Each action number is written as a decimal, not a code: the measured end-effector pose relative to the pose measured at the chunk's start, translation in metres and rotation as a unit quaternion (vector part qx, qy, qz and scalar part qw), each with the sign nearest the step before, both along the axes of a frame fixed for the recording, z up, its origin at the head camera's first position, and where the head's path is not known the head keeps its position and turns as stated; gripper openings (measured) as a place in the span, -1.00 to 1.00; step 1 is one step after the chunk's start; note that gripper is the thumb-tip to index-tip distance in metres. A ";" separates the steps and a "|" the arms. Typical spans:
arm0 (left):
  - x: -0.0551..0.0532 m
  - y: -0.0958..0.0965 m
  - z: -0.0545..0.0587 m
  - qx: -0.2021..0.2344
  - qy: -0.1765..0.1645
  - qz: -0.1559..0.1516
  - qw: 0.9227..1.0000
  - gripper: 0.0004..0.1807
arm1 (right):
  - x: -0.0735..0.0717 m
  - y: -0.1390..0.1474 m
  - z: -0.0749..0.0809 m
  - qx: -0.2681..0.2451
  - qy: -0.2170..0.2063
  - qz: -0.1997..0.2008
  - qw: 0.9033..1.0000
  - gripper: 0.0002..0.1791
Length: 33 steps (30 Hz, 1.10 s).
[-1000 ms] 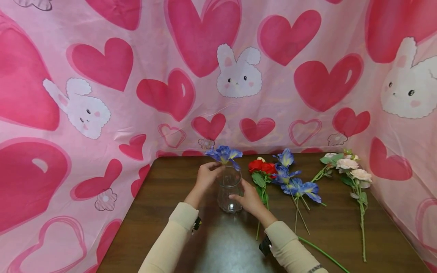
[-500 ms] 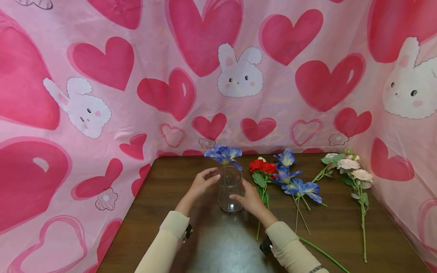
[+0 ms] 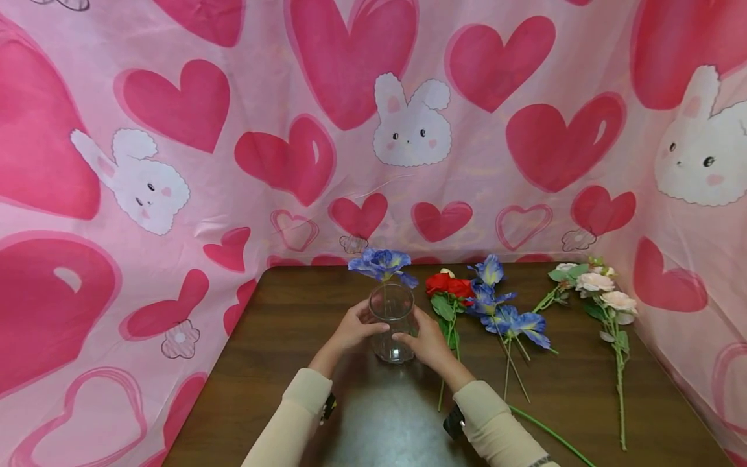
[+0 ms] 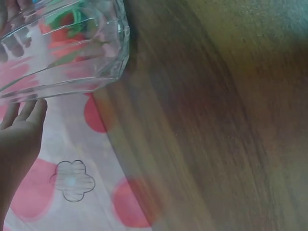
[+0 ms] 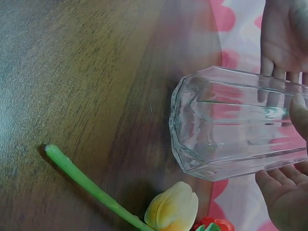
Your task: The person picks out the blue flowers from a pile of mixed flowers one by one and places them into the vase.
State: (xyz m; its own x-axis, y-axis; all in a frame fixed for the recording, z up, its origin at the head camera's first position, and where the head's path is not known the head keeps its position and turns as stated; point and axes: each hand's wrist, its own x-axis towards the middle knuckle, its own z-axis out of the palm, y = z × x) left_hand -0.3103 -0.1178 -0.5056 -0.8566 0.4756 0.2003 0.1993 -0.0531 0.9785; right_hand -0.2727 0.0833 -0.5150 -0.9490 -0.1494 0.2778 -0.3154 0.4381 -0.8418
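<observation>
A clear glass vase (image 3: 393,353) stands upright on the table, with a blue iris (image 3: 382,262) in it that leans over the far rim. My left hand (image 3: 353,329) holds the vase's left side, thumb at the front. From the right, my right hand (image 3: 430,338) grips it the same way, so the thumbs nearly meet. The faceted vase (image 4: 91,53) shows a thin stem inside in the left wrist view, where left-hand fingers (image 4: 32,111) touch the glass. Both hands flank the vase (image 5: 231,125) in the right wrist view.
Right of the vase lie red roses (image 3: 448,285), several blue irises (image 3: 489,299) and pale pink roses (image 3: 595,281). A yellow-white tulip (image 5: 172,207) lies near the vase. One green stem (image 3: 545,421) reaches the table's front edge. A pink heart-and-rabbit cloth (image 3: 408,188) hangs behind.
My left hand has let go of the iris at the rim, then come down to hold the vase's left side. The right hand stays on the vase.
</observation>
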 end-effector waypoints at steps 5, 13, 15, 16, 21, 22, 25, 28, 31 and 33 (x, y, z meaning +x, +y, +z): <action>0.002 0.003 0.005 0.008 -0.014 -0.009 1.000 -0.36 | 0.000 0.000 -0.002 -0.005 -0.004 0.002 1.000 -0.25; -0.003 0.008 -0.013 0.017 0.025 0.034 0.999 -0.44 | 0.001 0.000 -0.002 -0.007 -0.013 -0.002 1.000 -0.25; -0.001 0.009 -0.009 0.008 0.027 0.041 0.999 -0.45 | 0.001 0.000 -0.002 -0.009 -0.014 -0.002 1.000 -0.25; 0.001 0.009 -0.005 0.003 0.029 0.045 0.999 -0.46 | 0.001 0.000 -0.002 -0.009 -0.014 -0.002 1.000 -0.26; 0.009 0.008 0.008 -0.028 0.035 0.053 0.998 -0.48 | 0.001 0.000 -0.001 -0.004 -0.011 -0.005 1.000 -0.27; 0.009 0.008 0.008 -0.036 0.035 0.056 0.997 -0.49 | 0.001 0.000 -0.002 -0.001 -0.009 -0.006 1.000 -0.27; 0.011 0.007 0.009 -0.053 0.033 0.066 0.996 -0.54 | 0.000 0.000 -0.003 0.004 0.002 -0.005 1.000 -0.27; 0.012 0.007 0.008 -0.062 0.036 0.074 0.995 -0.57 | -0.001 0.001 -0.004 0.005 0.013 0.000 1.000 -0.27; 0.012 0.007 0.008 -0.068 0.043 0.076 0.994 -0.57 | -0.002 0.001 -0.004 0.005 0.016 0.003 1.000 -0.26; 0.012 0.007 0.008 -0.075 0.050 0.076 0.993 -0.56 | -0.002 0.001 -0.003 0.008 0.012 0.000 1.000 -0.26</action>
